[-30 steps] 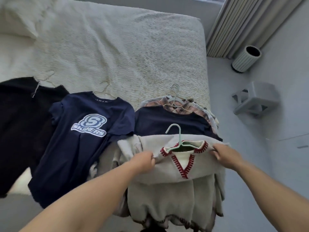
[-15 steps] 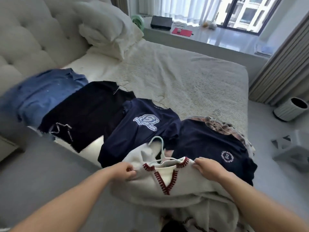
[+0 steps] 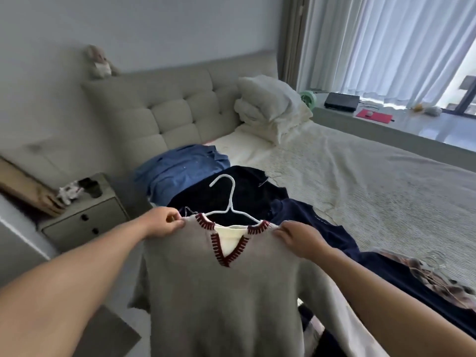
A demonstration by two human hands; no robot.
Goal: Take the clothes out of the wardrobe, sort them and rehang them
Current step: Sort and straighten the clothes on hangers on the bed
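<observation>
Grey V-neck sweater (image 3: 219,300) on its white hanger (image 3: 228,202), held up clear of the near edge of the bed (image 3: 373,171). Its shoulder line runs left to right between the grips; the body hangs straight down from them, the hook pointing away. Left hand (image 3: 163,224) pinches the left shoulder, right hand (image 3: 300,240) clutches the right shoulder, both equally near. Beyond, along that edge, lie a blue shirt (image 3: 180,171) and dark garments (image 3: 247,191).

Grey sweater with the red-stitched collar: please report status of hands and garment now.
Left hand and right hand each grip a shoulder of the grey knit sweater with red-stitched V collar. Sweater on white hanger, held up. Dark clothes on bed behind.
</observation>
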